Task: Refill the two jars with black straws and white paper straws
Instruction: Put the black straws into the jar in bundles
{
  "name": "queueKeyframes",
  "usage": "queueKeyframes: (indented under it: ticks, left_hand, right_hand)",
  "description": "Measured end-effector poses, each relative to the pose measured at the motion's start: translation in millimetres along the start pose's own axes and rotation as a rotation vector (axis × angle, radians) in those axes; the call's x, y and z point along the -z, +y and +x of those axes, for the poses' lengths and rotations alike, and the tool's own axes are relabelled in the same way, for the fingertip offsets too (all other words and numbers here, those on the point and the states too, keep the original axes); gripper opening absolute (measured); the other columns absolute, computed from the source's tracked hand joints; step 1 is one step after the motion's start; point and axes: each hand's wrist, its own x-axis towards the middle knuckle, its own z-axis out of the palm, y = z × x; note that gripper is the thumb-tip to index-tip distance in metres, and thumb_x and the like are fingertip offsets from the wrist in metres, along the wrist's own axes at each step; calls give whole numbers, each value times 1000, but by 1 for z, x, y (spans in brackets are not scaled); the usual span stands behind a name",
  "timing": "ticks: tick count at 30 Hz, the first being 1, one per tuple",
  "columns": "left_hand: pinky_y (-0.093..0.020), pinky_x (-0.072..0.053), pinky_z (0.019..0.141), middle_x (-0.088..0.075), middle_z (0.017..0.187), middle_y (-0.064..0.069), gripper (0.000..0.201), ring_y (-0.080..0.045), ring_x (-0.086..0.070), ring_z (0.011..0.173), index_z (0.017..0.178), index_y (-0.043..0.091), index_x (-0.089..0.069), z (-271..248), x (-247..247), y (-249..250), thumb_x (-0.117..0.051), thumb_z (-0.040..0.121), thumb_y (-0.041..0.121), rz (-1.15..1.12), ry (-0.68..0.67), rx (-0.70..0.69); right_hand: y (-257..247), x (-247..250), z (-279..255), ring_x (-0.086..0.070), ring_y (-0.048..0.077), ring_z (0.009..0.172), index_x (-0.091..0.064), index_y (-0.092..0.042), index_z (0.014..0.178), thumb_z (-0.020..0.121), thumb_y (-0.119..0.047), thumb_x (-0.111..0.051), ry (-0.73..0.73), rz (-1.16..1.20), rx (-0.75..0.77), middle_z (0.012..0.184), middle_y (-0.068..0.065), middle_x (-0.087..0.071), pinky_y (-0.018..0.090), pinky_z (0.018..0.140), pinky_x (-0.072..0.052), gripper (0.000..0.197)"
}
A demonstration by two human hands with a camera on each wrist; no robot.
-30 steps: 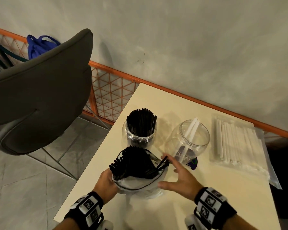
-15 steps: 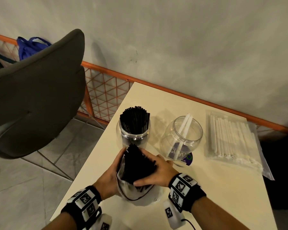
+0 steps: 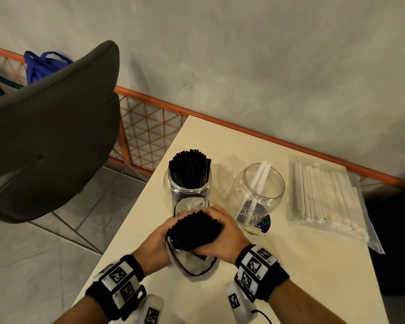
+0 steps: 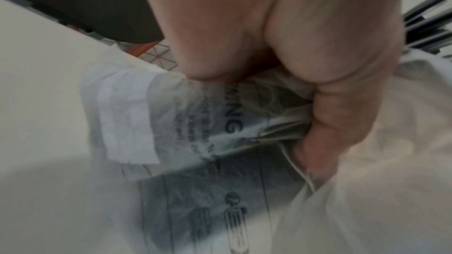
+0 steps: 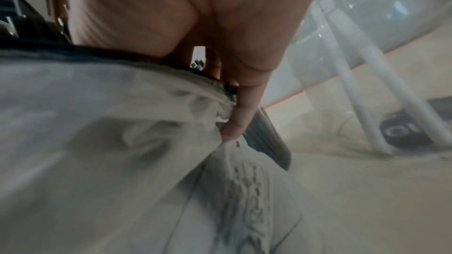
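Note:
A bundle of black straws [image 3: 194, 230] sticks out of a white plastic bag [image 3: 192, 265] near the table's front. My left hand [image 3: 154, 244] grips the bag's left side; the left wrist view shows its fingers [image 4: 330, 123] curled into the crumpled plastic [image 4: 195, 123]. My right hand [image 3: 222, 237] wraps round the bundle from the right, and its fingers [image 5: 242, 107] press against the bag [image 5: 97, 142]. Behind stand a clear jar packed with black straws [image 3: 189, 174] and a clear jar [image 3: 258, 195] holding two white paper straws [image 3: 258, 178].
A clear packet of white paper straws [image 3: 323, 197] lies flat at the right of the cream table [image 3: 302, 277]. A dark grey chair [image 3: 45, 132] stands to the left over the tiled floor. An orange mesh rail [image 3: 150, 132] runs along the wall behind.
My right hand came in from the table and closed round the black straw bundle. The spread straws are gathered tighter between both hands.

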Motion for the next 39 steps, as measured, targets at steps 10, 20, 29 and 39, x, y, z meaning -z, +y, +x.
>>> queueKeyframes:
  ticks: [10, 20, 29, 39]
  left_hand:
    - [-35, -59, 71, -68, 99, -19, 74, -26, -69, 86, 101, 2, -67, 9, 20, -8, -95, 36, 22, -29, 60, -75]
    - [-4, -45, 63, -68, 71, 31, 36, 11, -62, 68, 80, 21, -60, -6, 17, -3, -71, 72, -12, 1049, 315, -434]
    - [-3, -44, 58, -67, 64, 28, 30, 10, -61, 63, 74, 18, -61, -7, 27, 0, -74, 69, -9, 1166, 379, -455]
    - [-3, -44, 58, -67, 66, 30, 29, 11, -60, 64, 73, 18, -62, -8, 28, 5, -72, 72, -9, 1238, 411, -499]
  right_hand:
    - [17, -9, -2, -61, 3, 87, -71, -5, 86, 55, 0, -88, 161, 73, 8, 96, -16, -59, 18, 82, -49, 36]
    - [13, -1, -4, -38, 12, 105, -70, -28, 68, 63, -56, -74, 265, -367, 81, 102, -20, -46, 33, 95, -35, 29]
    - [-2, 12, -8, -65, 15, 87, -67, -14, 90, 81, -14, -74, 309, 123, -56, 88, 4, -68, 24, 80, -53, 12]
    - [-27, 26, 1, -65, 4, 74, -66, -7, 84, 82, -8, -77, 408, 298, 1, 73, -8, -68, 14, 73, -49, 12]
